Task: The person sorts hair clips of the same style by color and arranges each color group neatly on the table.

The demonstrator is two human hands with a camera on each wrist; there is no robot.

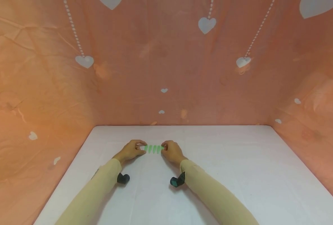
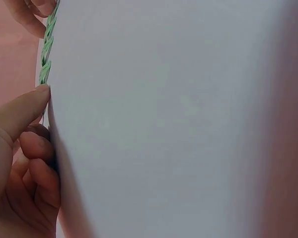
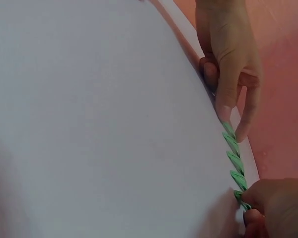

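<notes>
Head view: on the white desk (image 1: 239, 159), between six and seven o'clock from centre, a row of slanted green pieces (image 1: 154, 149). Pinched at its nine o'clock end by the left hand (image 1: 130, 150), thumb toward six and forefinger toward twelve. Pinched likewise at its three o'clock end by the right hand (image 1: 172, 152). Below the wrists, pale sleeves (image 1: 94, 189) and, near their cuffs, dark devices (image 1: 177, 181). Toward twelve, beyond the desk, an orange-pink cloth (image 1: 166, 56) with pale hearts.

Left wrist view: toward ten o'clock, the row nearly edge-on, like overlapping folds. At its six o'clock end, the left hand's thumb touching; other fingers curled beneath. At its twelve o'clock end, fingers of the right hand, cut off by the edge of view.

Right wrist view: toward four o'clock, the row again, slanting from eleven to five. Gripped at the far end by left thumb and forefinger, at the near end by right fingers, partly hidden. Impossible to tell whether joined or separate pieces.
</notes>
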